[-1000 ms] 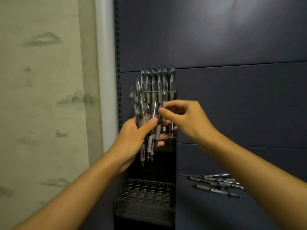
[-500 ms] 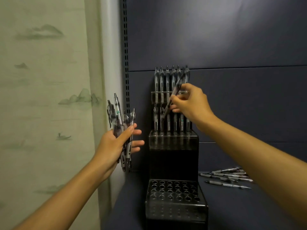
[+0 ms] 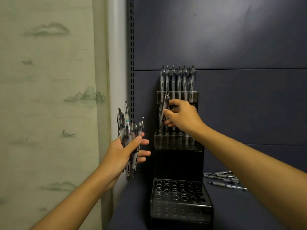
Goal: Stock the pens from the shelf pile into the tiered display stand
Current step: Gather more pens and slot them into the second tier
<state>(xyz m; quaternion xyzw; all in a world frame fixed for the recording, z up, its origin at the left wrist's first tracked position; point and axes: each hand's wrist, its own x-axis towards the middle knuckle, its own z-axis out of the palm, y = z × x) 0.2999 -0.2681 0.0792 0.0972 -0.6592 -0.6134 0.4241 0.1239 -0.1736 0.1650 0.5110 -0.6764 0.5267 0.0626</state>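
A black tiered display stand (image 3: 178,156) stands on the dark shelf. Its top tier holds a row of several pens (image 3: 178,78), and more stand in the middle tier. The bottom tier's holes (image 3: 178,190) hold nothing. My right hand (image 3: 181,117) pinches a single pen (image 3: 165,105) upright over the left end of the middle tier. My left hand (image 3: 123,151) grips a bundle of several pens (image 3: 128,130) to the left of the stand. A pile of loose pens (image 3: 224,179) lies on the shelf at the right, partly hidden by my right forearm.
A slotted shelf upright (image 3: 132,63) runs vertically just left of the stand. A pale curtain with a landscape print (image 3: 49,97) hangs at the left. The dark blue back panel (image 3: 232,47) closes the shelf behind the stand.
My left hand has drawn its bundle away to the left of the stand. My right hand took one pen, carried it up by the top tier, and lowered it toward the middle tier's left end.
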